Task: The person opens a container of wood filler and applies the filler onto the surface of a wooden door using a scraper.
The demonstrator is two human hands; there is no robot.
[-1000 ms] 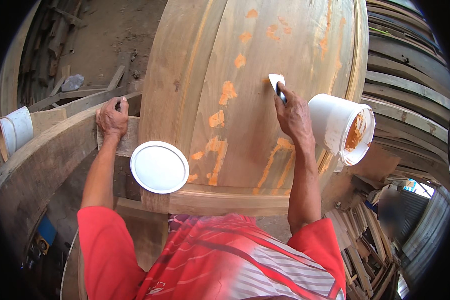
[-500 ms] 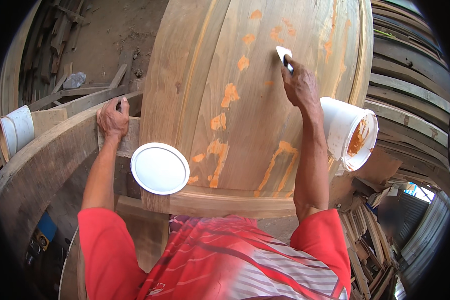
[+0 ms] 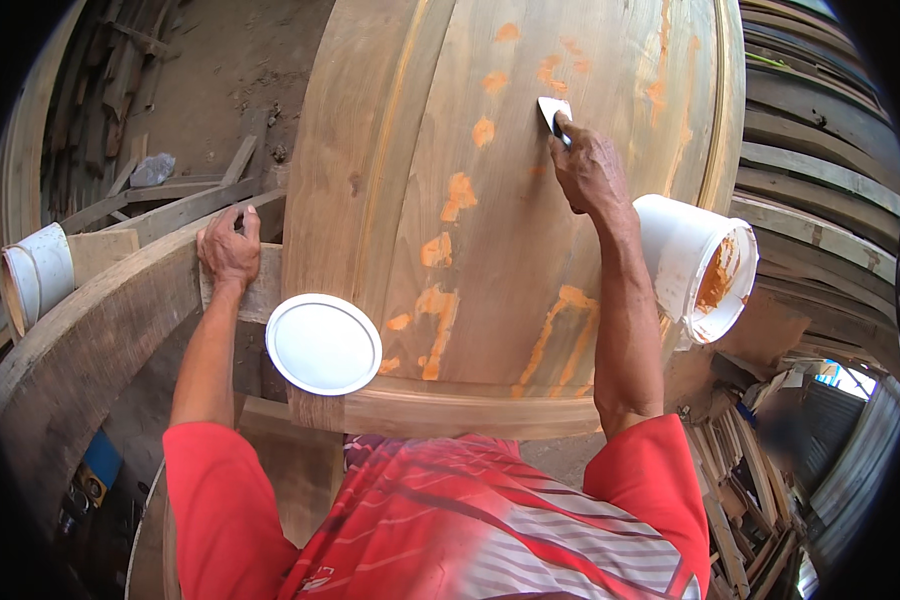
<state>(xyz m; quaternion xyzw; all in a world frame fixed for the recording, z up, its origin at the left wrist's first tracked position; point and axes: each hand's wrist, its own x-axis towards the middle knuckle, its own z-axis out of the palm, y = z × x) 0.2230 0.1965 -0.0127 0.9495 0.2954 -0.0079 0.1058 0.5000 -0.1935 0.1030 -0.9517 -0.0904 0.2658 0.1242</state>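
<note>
A putty knife (image 3: 553, 112) with a pale blade is in my right hand (image 3: 590, 170), its blade at the surface of a wooden panel (image 3: 530, 240). Orange filler patches (image 3: 460, 196) run in streaks and spots over this panel, some just beyond the blade. My left hand (image 3: 230, 248) has its fingers curled over the edge of a curved wooden frame (image 3: 100, 300), left of the panel. A round white lid (image 3: 323, 344) lies on the panel's near left corner. Right of my forearm, a white bucket (image 3: 678, 262) lies on its side, orange filler smeared inside.
Stacked planks (image 3: 820, 165) line the right side. Wood offcuts (image 3: 745, 490) lie in a heap at lower right, near corrugated sheets (image 3: 850, 460). A white curved piece (image 3: 42, 265) sits by the frame at far left. Timber lengths (image 3: 100, 90) lean at upper left beside bare ground.
My right hand has drawn the putty knife slightly left and toward me across the panel. The left hand keeps its place on the frame. The view has shifted a little.
</note>
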